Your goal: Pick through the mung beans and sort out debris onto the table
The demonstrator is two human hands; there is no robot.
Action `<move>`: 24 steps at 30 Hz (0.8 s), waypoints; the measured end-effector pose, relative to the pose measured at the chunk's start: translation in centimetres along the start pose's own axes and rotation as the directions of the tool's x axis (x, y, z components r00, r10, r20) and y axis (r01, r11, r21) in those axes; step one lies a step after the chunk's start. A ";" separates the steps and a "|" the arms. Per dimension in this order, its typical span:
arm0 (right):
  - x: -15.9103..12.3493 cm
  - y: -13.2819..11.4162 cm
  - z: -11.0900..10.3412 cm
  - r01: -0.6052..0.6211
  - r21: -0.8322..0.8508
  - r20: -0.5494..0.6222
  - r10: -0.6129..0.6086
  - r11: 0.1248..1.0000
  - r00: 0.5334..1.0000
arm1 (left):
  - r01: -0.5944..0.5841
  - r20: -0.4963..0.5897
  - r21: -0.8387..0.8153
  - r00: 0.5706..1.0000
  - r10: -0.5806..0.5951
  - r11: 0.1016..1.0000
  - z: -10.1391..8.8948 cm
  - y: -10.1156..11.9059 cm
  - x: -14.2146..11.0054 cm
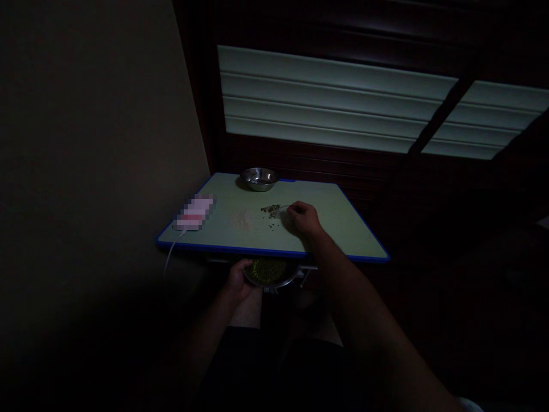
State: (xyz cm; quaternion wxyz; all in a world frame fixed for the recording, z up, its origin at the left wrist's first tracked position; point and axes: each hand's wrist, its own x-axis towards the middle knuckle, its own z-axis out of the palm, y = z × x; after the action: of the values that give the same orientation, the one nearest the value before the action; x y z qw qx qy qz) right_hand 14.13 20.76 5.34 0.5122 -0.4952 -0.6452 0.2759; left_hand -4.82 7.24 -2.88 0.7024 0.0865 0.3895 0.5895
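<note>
My left hand [238, 278] grips the left rim of a metal bowl [281, 284], its thumb over the edge. The bowl sits just below the table's front edge, above my lap, and holds many small green grains that look like mung beans [268, 270]. Over the table, my right hand [303, 217] is closed in a pinch. A small, pale, see-through piece [282, 211] shows at its fingertips; its kind is unclear. Right beside it lies a loose heap of small dark bits [271, 210], with a few scattered toward me.
The pale green table [343, 229] has a blue rim. An upright metal bowl [259, 179] stands at its back edge. At left lies a blurred-out pinkish, phone-like device [194, 213] with a white cable [170, 252]. A wall and dark slatted panels stand close behind. Light is dim.
</note>
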 end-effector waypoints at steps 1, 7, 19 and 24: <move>0.0 -0.1 0.0 0.001 -0.010 0.001 -0.001 1.000 1.000 | 0.008 0.003 0.000 1.000 -0.008 1.000 0.0 0.0 0.0; -0.1 -0.6 -0.1 -0.006 -0.011 0.020 0.006 1.000 1.000 | 0.036 0.011 -0.024 0.999 -0.036 0.999 0.2 0.1 -0.1; -0.1 -0.2 0.0 -0.012 -0.007 0.015 0.012 1.000 1.000 | 0.036 -0.006 -0.010 0.999 -0.036 0.999 0.1 0.1 0.1; 0.0 -0.2 0.0 -0.043 0.010 -0.008 0.043 0.999 0.999 | 0.023 -0.013 0.015 1.000 -0.023 1.000 0.1 0.1 0.0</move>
State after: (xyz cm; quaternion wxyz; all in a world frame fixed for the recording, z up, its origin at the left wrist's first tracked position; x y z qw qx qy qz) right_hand 14.06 20.69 5.51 0.5113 -0.5074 -0.6310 0.2879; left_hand -4.83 7.30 -2.78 0.7059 0.0838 0.3994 0.5789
